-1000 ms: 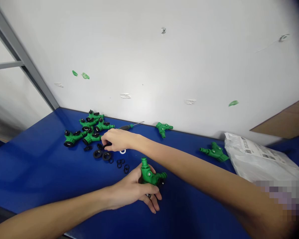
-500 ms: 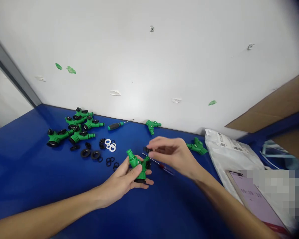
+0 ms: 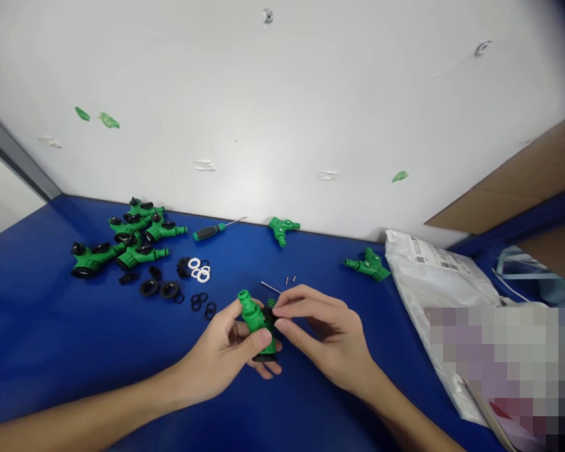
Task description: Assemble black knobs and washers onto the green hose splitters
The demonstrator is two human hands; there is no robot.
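As if to steady it against the pinch, green splitter (image 3: 255, 320) gripped upright in the curled left hand (image 3: 219, 358) over the tabletop (image 3: 75, 345), side port turned to the right hand (image 3: 332, 336), fingertips (image 3: 282, 302) narrowly closed on a small black part (image 3: 269, 312) at that port.

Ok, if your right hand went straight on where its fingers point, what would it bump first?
The green fitting held in the left hand. The right hand's fingertips look already at it, though depth is hard to judge.
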